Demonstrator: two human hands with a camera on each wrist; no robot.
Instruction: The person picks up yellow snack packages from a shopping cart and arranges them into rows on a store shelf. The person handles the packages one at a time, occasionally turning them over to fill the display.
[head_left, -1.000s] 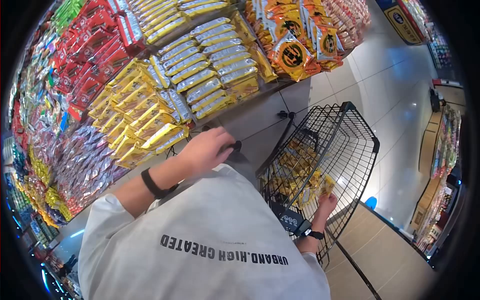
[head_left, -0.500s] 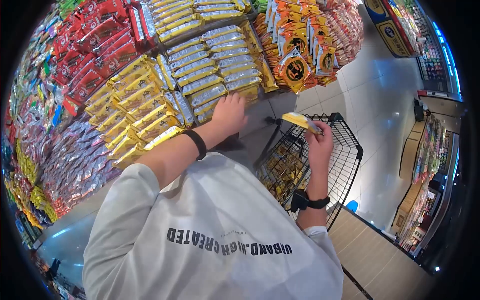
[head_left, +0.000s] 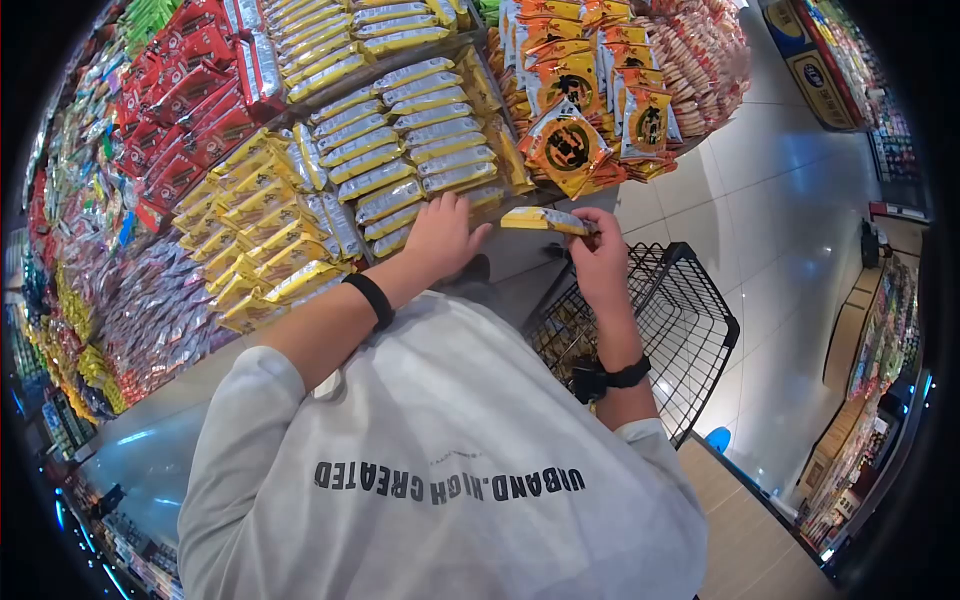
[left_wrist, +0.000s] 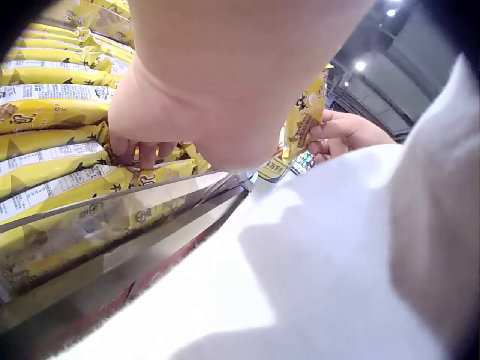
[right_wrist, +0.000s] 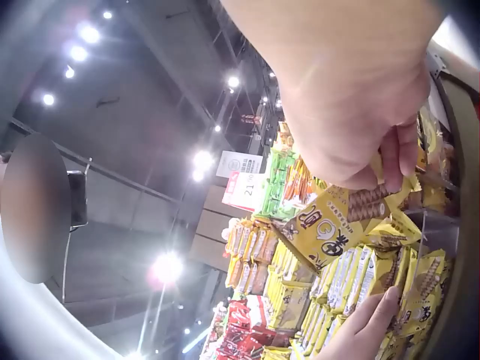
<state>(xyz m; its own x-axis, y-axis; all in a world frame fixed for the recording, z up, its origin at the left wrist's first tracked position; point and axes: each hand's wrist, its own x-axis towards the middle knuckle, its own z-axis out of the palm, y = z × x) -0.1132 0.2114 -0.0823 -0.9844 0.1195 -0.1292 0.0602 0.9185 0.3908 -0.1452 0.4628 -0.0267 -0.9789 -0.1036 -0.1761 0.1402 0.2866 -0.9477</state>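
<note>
My right hand pinches one end of a yellow snack packet, with rolled wafer sticks pictured on its front in the right wrist view. It holds the packet level beside the bin's front edge, above the cart's near end. My left hand rests on the front of a row of yellow-and-silver packets standing on edge in a bin. In the right wrist view the left fingers lie straight against these packets. Their tips dip behind the bin's clear front wall in the left wrist view.
A black wire shopping cart stands to the right, with yellow packets inside it partly hidden by my right arm. Red packets fill the bin at left, orange ones the bin at right. A blue object lies beyond the cart.
My right hand has risen out of the cart with the yellow packet and swung left toward the bins. My left hand has moved forward from beside the display onto the packets.
</note>
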